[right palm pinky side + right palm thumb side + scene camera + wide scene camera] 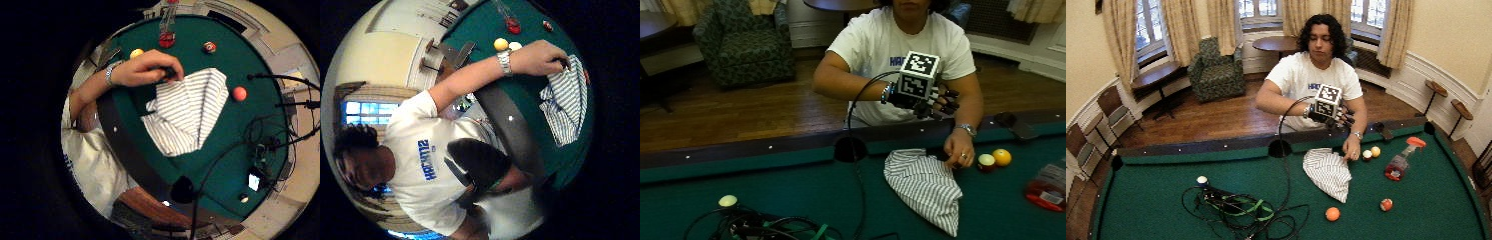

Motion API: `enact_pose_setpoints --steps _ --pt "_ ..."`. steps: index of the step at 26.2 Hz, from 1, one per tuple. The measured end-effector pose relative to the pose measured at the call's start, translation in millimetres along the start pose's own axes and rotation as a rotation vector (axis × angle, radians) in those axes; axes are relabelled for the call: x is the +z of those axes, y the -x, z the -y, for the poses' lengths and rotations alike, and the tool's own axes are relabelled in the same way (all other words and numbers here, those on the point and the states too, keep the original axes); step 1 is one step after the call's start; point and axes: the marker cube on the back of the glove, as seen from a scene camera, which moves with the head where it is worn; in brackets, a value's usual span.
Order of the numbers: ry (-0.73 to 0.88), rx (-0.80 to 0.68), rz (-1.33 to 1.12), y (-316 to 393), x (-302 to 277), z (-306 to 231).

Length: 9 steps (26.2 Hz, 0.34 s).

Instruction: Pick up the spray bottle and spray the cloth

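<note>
Up close from the outside view, the gloved right hand [933, 102] is raised at chest height above the rail of a green pool table [773, 185], fingers loosely spread and holding nothing. Below it, the person's bare left hand [958, 150] pinches one corner of a striped cloth [926, 187], which lies rumpled on the felt and trails away from that hand. Just past the bare hand sit two balls [993, 160], and well beyond them, far from the gloved hand, the spray bottle [1047, 187] shows only partly at the edge.

Seen from the wide outside view, the bottle [1401, 160] has a clear body with red liquid low inside and an orange trigger head. It is probably light, rigid plastic and a little smooth; the narrow neck under the trigger looks like the best place to take hold, with a forefinger free for the lever.

Looking out from the little-finger side of the palm, the cloth [190, 112] lies spread on the felt, soft and limp, the bare hand [145, 67] at its corner and the bottle [167, 30] beyond.

From the thumb side, the same bare hand [545, 57] holds the cloth [565, 100], with the bottle [512, 22] beyond it.
</note>
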Motion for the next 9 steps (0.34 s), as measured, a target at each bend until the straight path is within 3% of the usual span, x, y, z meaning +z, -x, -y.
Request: enact_pose_setpoints --steps 9 --pt "0.014 -0.006 -0.047 1.6 -2.0 -12.5"
